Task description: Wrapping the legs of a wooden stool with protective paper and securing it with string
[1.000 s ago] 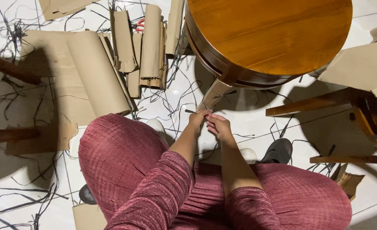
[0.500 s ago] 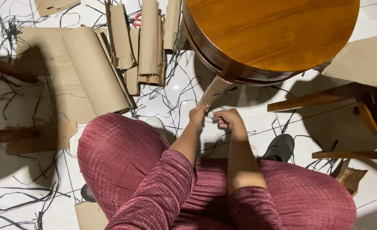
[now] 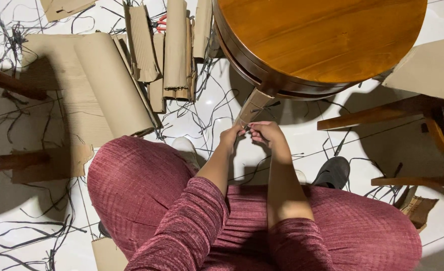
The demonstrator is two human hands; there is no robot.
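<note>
Pinched between both grips, left hand (image 3: pixel 230 135) and right hand (image 3: pixel 266 132), a thin black strap (image 3: pixel 247 129) is held against the cardboard-wrapped leg (image 3: pixel 252 106) under the round wooden table (image 3: pixel 322 37). Cardboard rolls (image 3: pixel 174 47) and loose black strips (image 3: pixel 26 236) are scattered over the white floor (image 3: pixel 207 100).

White tile floor (image 3: pixel 302 135) w/ cardboard rolls (image 3: pixel 177 47), black strips (image 3: pixel 31 236)

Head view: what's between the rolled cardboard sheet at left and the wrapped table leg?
White tiled floor strewn with thin black strips, between the rolled cardboard sheet and the wrapped table leg; head view.
</note>
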